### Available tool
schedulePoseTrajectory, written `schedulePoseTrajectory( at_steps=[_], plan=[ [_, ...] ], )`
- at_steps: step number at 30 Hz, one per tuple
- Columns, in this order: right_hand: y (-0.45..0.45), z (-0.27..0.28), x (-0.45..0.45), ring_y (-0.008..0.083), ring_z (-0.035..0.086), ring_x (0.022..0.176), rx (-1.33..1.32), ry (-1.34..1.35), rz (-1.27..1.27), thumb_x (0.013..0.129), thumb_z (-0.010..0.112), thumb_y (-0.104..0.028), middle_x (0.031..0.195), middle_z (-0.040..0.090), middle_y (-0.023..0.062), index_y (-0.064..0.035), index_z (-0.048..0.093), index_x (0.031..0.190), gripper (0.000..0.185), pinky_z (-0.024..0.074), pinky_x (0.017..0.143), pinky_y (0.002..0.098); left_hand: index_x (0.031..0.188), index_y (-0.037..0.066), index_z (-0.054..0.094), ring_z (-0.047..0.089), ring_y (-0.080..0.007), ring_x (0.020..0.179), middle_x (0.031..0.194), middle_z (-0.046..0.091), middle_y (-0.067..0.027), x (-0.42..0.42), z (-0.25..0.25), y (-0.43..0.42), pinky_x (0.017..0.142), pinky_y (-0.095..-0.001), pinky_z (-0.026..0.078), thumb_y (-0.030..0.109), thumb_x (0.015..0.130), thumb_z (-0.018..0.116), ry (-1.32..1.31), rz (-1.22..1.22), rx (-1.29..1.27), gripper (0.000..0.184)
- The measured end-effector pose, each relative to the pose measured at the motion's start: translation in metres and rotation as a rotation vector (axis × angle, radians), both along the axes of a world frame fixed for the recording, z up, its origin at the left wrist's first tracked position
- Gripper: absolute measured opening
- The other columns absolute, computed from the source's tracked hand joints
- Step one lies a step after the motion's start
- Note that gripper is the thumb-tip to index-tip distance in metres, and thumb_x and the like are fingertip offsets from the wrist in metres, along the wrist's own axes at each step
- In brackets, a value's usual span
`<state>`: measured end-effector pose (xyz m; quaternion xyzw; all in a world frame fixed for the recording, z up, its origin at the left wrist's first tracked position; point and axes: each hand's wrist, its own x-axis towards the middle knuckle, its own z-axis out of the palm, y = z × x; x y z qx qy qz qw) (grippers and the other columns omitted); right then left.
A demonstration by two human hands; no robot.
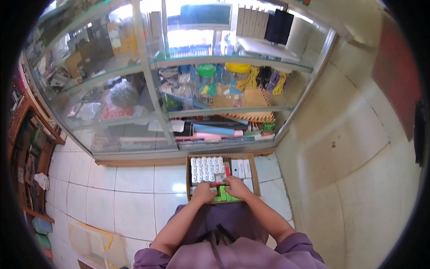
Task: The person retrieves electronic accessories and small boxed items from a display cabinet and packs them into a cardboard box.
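Note:
A cardboard box (255,181) stands on the floor in front of my lap, filled with small packages. My left hand (204,193) reaches into its near left part, fingers curled. Beside it my right hand (237,187) is also bent inward, its fingers curled down near the middle. A small red item (218,184) shows between the fingertips of both hands; its kind is unclear. Just below the hands lie green small boxes (224,194). Rows of white packages (207,167) fill the far left, and white boxes (242,168) the far right. Another red package (228,171) sits between them.
A glass display cabinet (156,89) rises behind the box, with jars, cables and rolls on its shelves. A wall (333,179) stands close on the right. To the left are a wooden shelf (38,157) and a clear plastic container (96,244) on the tiles.

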<state>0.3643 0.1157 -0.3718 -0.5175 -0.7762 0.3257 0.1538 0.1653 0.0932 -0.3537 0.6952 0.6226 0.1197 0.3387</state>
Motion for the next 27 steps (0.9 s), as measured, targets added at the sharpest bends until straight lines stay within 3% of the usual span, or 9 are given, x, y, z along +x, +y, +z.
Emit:
schedulePoseTrajectory(
  at_steps=[2, 6, 12, 14, 17, 20, 23, 26, 27],
  plan=[
    [0.011, 0.041, 0.002, 0.0297, 0.063, 0.081, 0.14, 0.1, 0.011, 0.072, 0.069, -0.011, 0.088, 0.061, 0.0175, -0.0012, 0.062, 0.104, 0.034, 0.0514, 0.074, 0.0371, 0.099, 0.001, 0.064, 0.061, -0.0308, 0.096, 0.098, 0.062, -0.0183, -0.005, 0.028, 0.017, 0.084, -0.0396, 0.049, 0.029, 0.072, 0.071, -0.092, -0.106, 0.137, 0.039],
    [0.04, 0.159, 0.005, 0.0279, 0.063, 0.073, 0.336, 0.164, 0.069, 0.075, 0.068, -0.012, 0.078, 0.061, 0.0148, -0.001, 0.064, 0.1, 0.027, 0.0504, 0.066, 0.035, 0.099, 0.004, 0.064, 0.064, -0.0252, 0.088, 0.091, 0.062, -0.0142, 0.002, 0.167, 0.047, 0.076, -0.034, 0.05, 0.015, 0.081, 0.066, -0.524, -0.318, 0.455, 0.022],
    [0.109, 0.319, 0.011, 0.0257, 0.062, 0.07, 0.724, 0.308, -0.002, 0.076, 0.063, -0.009, 0.077, 0.059, 0.0146, -0.0011, 0.065, 0.09, 0.016, 0.0498, 0.065, 0.0344, 0.09, 0.002, 0.061, 0.058, -0.0349, 0.086, 0.088, 0.058, -0.0163, 0.018, 0.322, 0.125, 0.076, -0.0414, 0.048, 0.013, 0.077, 0.062, -0.244, -0.444, 0.998, 0.017],
    [0.149, 0.357, 0.015, 0.0245, 0.062, 0.07, 0.844, 0.379, -0.068, 0.076, 0.063, -0.008, 0.077, 0.06, 0.0139, -0.001, 0.064, 0.089, 0.015, 0.0499, 0.065, 0.0335, 0.09, 0.003, 0.062, 0.06, -0.0317, 0.085, 0.089, 0.06, -0.0143, 0.029, 0.349, 0.172, 0.074, -0.0399, 0.048, 0.015, 0.079, 0.061, -0.119, -0.427, 1.254, 0.016],
    [0.226, 0.397, 0.02, 0.0233, 0.062, 0.071, 1.008, 0.504, -0.196, 0.076, 0.062, -0.007, 0.08, 0.06, 0.0126, -0.0007, 0.064, 0.092, 0.018, 0.0502, 0.065, 0.0321, 0.087, 0.002, 0.061, 0.061, -0.0315, 0.085, 0.089, 0.061, -0.0145, 0.052, 0.382, 0.243, 0.075, -0.0396, 0.048, 0.015, 0.078, 0.06, -0.238, -0.301, 1.254, 0.015],
    [0.299, 0.427, 0.03, 0.0256, 0.063, 0.082, 0.898, 0.389, -0.278, 0.076, 0.06, -0.008, 0.093, 0.061, 0.0153, -0.0006, 0.06, 0.104, 0.029, 0.0509, 0.074, 0.034, 0.087, 0.002, 0.061, 0.061, -0.0308, 0.084, 0.089, 0.061, -0.0155, 0.067, 0.4, 0.324, 0.075, -0.0389, 0.049, 0.015, 0.078, 0.061, -0.278, -0.208, 1.263, 0.016],
    [0.377, 0.44, 0.042, 0.0374, 0.054, 0.108, 0.894, 0.034, -0.332, 0.077, 0.058, -0.009, 0.118, 0.051, 0.0262, -0.0009, 0.043, 0.129, 0.055, 0.0443, 0.093, 0.0414, 0.087, 0.002, 0.062, 0.061, -0.0304, 0.086, 0.09, 0.062, -0.0153, 0.071, 0.412, 0.391, 0.077, -0.0392, 0.049, 0.017, 0.076, 0.061, -0.326, -0.121, 1.205, 0.018],
    [0.427, 0.461, 0.043, 0.041, 0.053, 0.11, 0.972, -0.032, -0.374, 0.076, 0.057, -0.008, 0.12, 0.05, 0.0284, -0.0009, 0.038, 0.134, 0.061, 0.0439, 0.094, 0.0421, 0.088, 0.002, 0.061, 0.06, -0.0303, 0.089, 0.092, 0.063, -0.015, 0.071, 0.424, 0.441, 0.08, -0.0396, 0.048, 0.019, 0.075, 0.062, -0.323, -0.055, 1.141, 0.021],
    [0.452, 0.467, 0.041, 0.0393, 0.05, 0.114, 0.919, -0.003, -0.458, 0.077, 0.062, -0.014, 0.124, 0.05, 0.0278, 0.0002, 0.047, 0.125, 0.053, 0.0426, 0.096, 0.0402, 0.09, 0.002, 0.061, 0.06, -0.0304, 0.089, 0.093, 0.063, -0.015, 0.072, 0.428, 0.455, 0.08, -0.0396, 0.048, 0.02, 0.075, 0.063, -0.337, 0.029, 1.12, 0.023]
  ],
)
